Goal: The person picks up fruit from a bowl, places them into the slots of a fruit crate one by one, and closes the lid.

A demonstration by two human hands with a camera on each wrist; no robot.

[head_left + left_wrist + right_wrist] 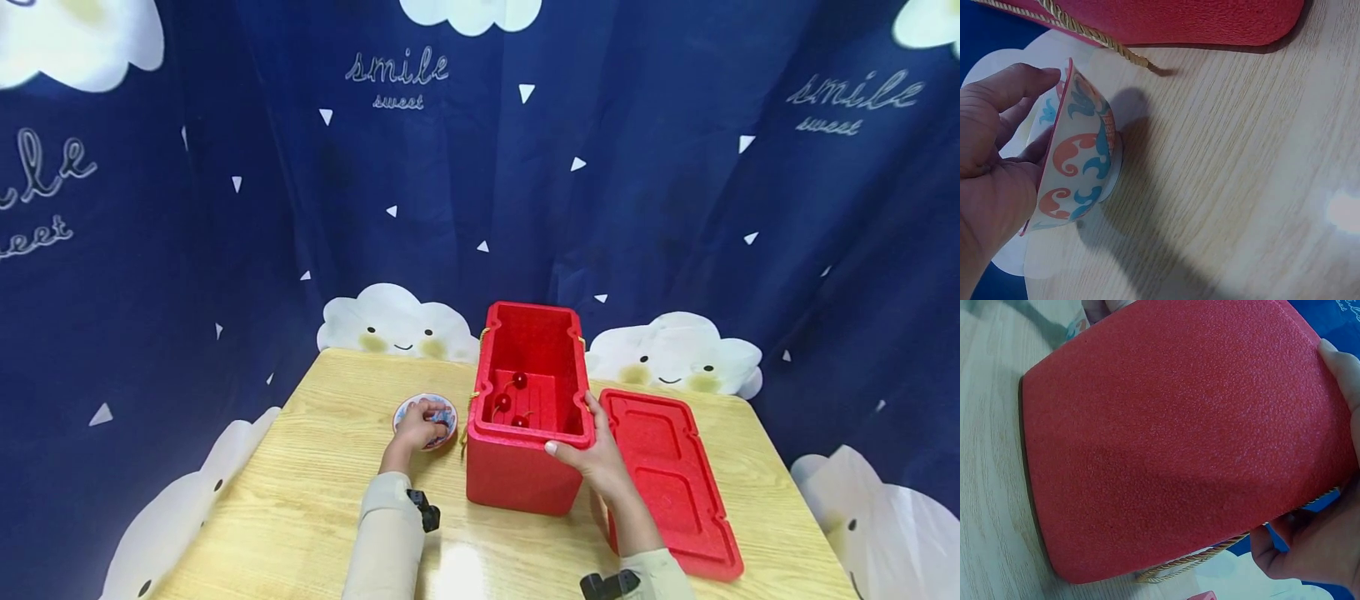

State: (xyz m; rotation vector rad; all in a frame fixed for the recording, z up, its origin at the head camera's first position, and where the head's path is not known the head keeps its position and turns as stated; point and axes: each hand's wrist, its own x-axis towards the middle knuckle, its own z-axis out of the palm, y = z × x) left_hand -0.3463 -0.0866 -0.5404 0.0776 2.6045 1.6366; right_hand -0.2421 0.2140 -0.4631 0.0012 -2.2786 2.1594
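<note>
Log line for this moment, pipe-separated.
left hand: reaches into patterned bowl, grip unclear | right hand: grips red box near rim | box: open, three cherries visible inside | lid: on table, right of box

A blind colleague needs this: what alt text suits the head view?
A person's left hand reaches into a bowl while the right hand grips an open red box holding three cherries. A red lid lies right of the box on the table.

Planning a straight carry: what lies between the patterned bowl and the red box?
A gold cord beside the red box and a strip of wooden tabletop lie between it and the patterned bowl, as the left wrist view shows.
</note>
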